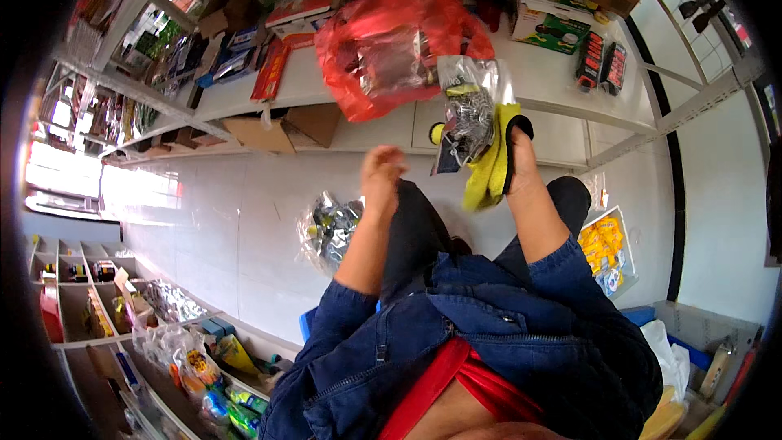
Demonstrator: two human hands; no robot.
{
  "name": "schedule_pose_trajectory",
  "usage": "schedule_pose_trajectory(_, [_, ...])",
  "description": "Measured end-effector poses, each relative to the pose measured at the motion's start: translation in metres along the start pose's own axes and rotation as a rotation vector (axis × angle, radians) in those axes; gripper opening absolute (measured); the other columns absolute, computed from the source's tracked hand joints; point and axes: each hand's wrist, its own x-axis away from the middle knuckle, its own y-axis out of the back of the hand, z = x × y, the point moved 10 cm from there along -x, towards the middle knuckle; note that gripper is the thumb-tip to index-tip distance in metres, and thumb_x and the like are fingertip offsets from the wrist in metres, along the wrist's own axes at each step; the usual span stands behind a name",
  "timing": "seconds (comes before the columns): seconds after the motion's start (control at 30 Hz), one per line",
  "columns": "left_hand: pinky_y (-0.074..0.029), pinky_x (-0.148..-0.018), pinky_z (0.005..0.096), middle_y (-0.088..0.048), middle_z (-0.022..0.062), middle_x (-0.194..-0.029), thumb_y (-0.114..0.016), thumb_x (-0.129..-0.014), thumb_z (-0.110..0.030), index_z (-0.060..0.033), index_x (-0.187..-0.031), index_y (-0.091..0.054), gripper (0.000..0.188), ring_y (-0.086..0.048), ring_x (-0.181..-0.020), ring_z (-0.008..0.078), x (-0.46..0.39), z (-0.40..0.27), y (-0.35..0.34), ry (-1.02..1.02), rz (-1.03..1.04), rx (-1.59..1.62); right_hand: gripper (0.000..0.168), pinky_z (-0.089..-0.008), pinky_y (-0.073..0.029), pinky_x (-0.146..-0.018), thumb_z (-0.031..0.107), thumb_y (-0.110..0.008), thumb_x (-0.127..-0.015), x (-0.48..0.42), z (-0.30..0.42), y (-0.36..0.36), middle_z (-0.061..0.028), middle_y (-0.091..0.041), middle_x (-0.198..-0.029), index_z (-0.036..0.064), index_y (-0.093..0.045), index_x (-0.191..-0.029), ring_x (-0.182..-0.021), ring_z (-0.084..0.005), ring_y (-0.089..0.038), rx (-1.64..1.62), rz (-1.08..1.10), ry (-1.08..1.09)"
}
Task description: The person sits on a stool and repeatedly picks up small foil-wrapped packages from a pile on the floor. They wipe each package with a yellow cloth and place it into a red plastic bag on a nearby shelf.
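Note:
My right hand (522, 156) grips a yellow-green fabric item with black edging (495, 159), perhaps a glove. Against it hangs a clear plastic packet (470, 116) with grey and dark contents; whether my fingers hold the packet too is hidden. My left hand (382, 177) is raised to the left of these, its fingers loosely curled and blurred, with nothing seen in it. Beyond both hands a red plastic bag (403, 49) with clear-wrapped goods lies on the white shelf (299, 79). On the floor beside my left forearm lies a clear bag of dark and yellow-green items (333, 226).
Boxes, among them a green and white one (550, 21), stand on the shelf. Cardboard (284, 128) sits below its edge. A white bin of yellow packets (605, 250) is on the floor at right. Divided shelving with bagged goods (195, 366) fills the lower left.

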Motion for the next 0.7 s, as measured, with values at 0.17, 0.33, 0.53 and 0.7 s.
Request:
schedule_pose_trajectory(0.17, [-0.044,-0.085,0.0354,-0.051,0.0019,-0.121,-0.048,-0.091,-0.022,-0.0126,-0.124,-0.044,0.035,-0.05,-0.106,0.0182,0.012,0.133,-0.072,0.428,0.318,0.395,0.044,-0.0456,-0.048,-0.08,0.038,-0.043,-0.086,0.012,-0.036,-0.036,-0.0136,-0.058,-0.107,0.006,-0.051,-0.116,-0.093,-0.0309,-0.058,-0.056,0.179,-0.166])
schedule_pose_trajectory(0.33, [-0.033,-0.101,0.0303,-0.035,0.004,-0.138,-0.043,-0.093,-0.027,-0.011,-0.138,-0.027,0.05,-0.04,-0.122,0.0171,0.024,0.131,-0.099,0.458,0.662,0.354,0.053,-0.0471,-0.042,-0.093,0.04,-0.052,-0.083,0.016,-0.009,-0.04,-0.0134,-0.054,-0.119,0.006,-0.047,-0.123,-0.106,-0.0313,-0.053,-0.136,0.444,-0.108])
schedule_pose_trajectory(0.53, [-0.034,-0.103,0.0367,-0.033,0.0136,-0.139,-0.038,-0.094,-0.018,-0.003,-0.137,-0.025,0.048,-0.04,-0.123,0.0246,0.043,0.053,-0.1,0.501,0.753,0.446,0.047,-0.0463,-0.041,-0.093,0.042,-0.045,-0.087,0.014,0.047,-0.024,-0.0111,-0.054,-0.118,0.008,-0.05,-0.119,-0.107,-0.0302,-0.051,0.103,0.19,0.262])
schedule_pose_trajectory(0.7, [-0.032,-0.103,0.0429,-0.043,0.0169,-0.131,-0.041,-0.09,-0.018,-0.0007,-0.128,-0.039,0.042,-0.044,-0.119,0.0292,0.034,0.027,-0.075,0.426,0.411,0.887,0.049,-0.0476,-0.037,-0.096,0.047,-0.041,-0.089,0.013,0.049,-0.043,-0.0095,-0.049,-0.121,0.01,-0.045,-0.121,-0.111,-0.0298,-0.047,0.033,0.188,0.313])
